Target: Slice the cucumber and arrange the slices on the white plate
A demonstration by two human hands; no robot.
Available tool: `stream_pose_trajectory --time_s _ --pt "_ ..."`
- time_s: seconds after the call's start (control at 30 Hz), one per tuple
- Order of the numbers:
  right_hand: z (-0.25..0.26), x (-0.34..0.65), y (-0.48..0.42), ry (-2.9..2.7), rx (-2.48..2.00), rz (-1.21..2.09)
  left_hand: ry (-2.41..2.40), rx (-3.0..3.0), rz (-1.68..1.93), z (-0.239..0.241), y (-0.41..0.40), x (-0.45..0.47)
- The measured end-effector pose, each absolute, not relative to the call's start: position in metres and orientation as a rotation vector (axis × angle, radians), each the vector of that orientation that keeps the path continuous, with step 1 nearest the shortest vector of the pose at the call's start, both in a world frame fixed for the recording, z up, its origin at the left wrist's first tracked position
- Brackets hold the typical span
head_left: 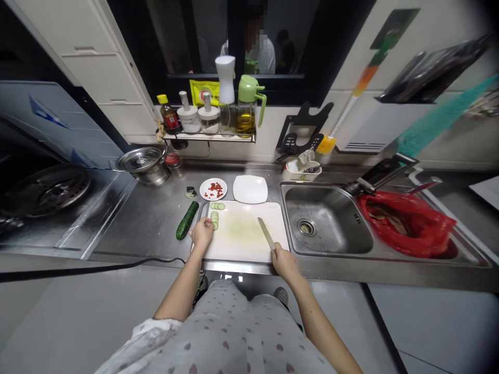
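A knife (265, 231) is gripped by its handle in my right hand (286, 262), its blade angled over the right part of the white cutting board (249, 249). My left hand (202, 232) is at the board's left side with fingers curled together. Its fingertips meet a short column of cucumber slices (214, 220); whether they hold a slice is hidden. More pale green slices (217, 206) lie in a row at the board's upper left. A whole-looking dark green cucumber (187, 220) rests on the counter left of the board. Wet, greenish marks show mid-board.
Behind the board are a plate of chopped red pieces (213, 189) and a white plate (250, 189). Dark green peel scraps (191, 192) lie nearby. A steel pot (145, 165) stands left. To the right are the sink (327, 221) and a red plastic bag (405, 223).
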State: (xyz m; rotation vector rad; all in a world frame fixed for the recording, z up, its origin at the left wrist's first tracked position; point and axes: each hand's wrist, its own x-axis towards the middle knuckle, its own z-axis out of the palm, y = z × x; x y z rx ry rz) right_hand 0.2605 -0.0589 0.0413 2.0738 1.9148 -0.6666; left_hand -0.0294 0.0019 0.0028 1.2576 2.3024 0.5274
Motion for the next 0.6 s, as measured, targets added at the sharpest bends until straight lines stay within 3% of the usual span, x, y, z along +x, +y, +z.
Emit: stream_pose_trajectory --time_s 0.6 --pt "0.0396 0.2613 -0.0586 1.917 2.074 -0.669 2.374 1.363 0.506 0.0009 0.0068 -0.0201"
